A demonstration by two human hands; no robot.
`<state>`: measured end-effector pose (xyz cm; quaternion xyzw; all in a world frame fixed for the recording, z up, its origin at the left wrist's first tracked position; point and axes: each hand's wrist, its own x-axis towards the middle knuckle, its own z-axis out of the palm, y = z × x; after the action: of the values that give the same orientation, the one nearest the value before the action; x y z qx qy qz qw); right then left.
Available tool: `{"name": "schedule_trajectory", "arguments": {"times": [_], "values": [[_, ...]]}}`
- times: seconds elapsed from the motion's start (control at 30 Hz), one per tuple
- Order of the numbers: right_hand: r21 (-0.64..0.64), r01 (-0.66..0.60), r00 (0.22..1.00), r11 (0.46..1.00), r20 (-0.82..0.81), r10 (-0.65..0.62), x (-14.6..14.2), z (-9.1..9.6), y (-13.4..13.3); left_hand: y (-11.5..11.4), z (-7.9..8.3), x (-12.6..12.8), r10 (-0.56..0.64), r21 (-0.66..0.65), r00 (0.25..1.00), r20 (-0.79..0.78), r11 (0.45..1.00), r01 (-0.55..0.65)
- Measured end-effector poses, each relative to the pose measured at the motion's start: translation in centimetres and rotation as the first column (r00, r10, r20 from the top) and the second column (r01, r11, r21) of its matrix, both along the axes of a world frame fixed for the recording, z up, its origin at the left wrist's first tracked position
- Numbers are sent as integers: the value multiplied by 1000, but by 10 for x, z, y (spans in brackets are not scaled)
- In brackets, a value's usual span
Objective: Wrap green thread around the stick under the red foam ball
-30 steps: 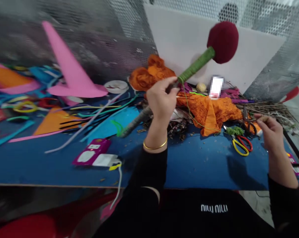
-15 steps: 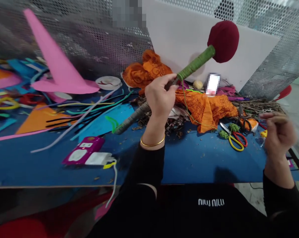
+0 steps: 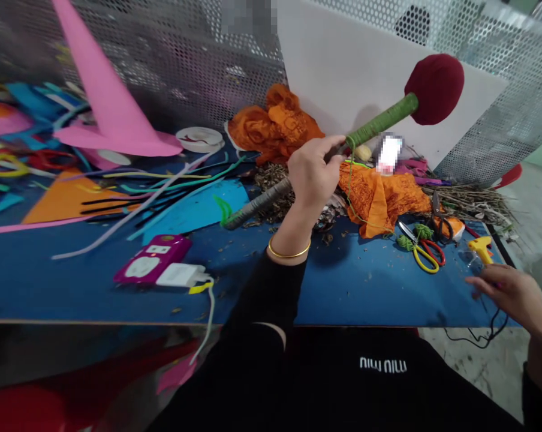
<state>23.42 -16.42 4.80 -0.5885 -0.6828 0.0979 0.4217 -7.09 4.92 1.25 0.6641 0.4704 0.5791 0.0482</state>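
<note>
My left hand [image 3: 315,174] is closed around a stick that leans up to the right. The stick's lower part [image 3: 259,204] is wrapped in grey, and its upper part [image 3: 383,120] in green yarn. A round, dark red cloth head [image 3: 435,89] tops it. Loose green yarn hangs from the wrapping toward a green yarn ball [image 3: 424,231]. At the lower right, my right hand [image 3: 514,294] is beside a yellow glue gun [image 3: 480,246], fingers stretched leftward and partly apart. Whether it touches the gun is unclear. Two pairs of scissors, one red-and-yellow-handled [image 3: 426,258], one black [image 3: 440,225], lie nearby.
Orange cloth [image 3: 383,201] and dry twigs [image 3: 469,201] lie at the back. A pink cone hat [image 3: 109,114], coloured strips and a purple power strip [image 3: 149,264] occupy the left. A white board [image 3: 334,66] leans behind. A black cable [image 3: 491,336] hangs near the right edge.
My right hand has dropped from its raised position to low beside the glue gun, its fingers stretching out. My left hand and the stick appear farther right and slightly lower.
</note>
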Motion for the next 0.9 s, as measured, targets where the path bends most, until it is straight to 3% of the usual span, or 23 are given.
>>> {"name": "schedule_trajectory", "arguments": {"times": [0.17,0.27,0.4,0.47,0.53,0.6,0.63,0.7,0.77,0.9], "values": [[-23,-87,985,996,-148,83,-36,-23,49,-10,3,5,-25,44,1000,-18,999,26],[-32,-144,954,989,-271,130,-58,-36,96,-15,3,9,-54,82,998,-34,995,56],[-11,-292,743,956,-633,219,-109,-46,159,-16,0,13,-64,108,994,-86,991,73],[-5,-406,638,914,-718,279,-130,-47,171,-15,-2,15,-61,97,991,-116,993,73],[-65,-532,583,844,-751,309,-135,-46,167,-13,-3,14,-52,83,988,-143,994,65],[-156,-622,582,767,-747,320,-122,-41,152,-11,-3,12,-37,70,985,-171,996,50],[-158,-619,592,769,-737,326,-109,-36,144,-10,-3,10,-29,66,982,-186,997,42],[-84,-528,624,845,-713,319,-74,-24,130,-8,-1,5,-20,65,974,-224,997,36],[60,-368,599,928,-748,286,-34,-12,122,-6,1,-2,-28,73,960,-280,996,51],[236,-96,534,967,-808,250,35,2,122,-3,3,-14,-46,79,914,-403,993,85]]}}
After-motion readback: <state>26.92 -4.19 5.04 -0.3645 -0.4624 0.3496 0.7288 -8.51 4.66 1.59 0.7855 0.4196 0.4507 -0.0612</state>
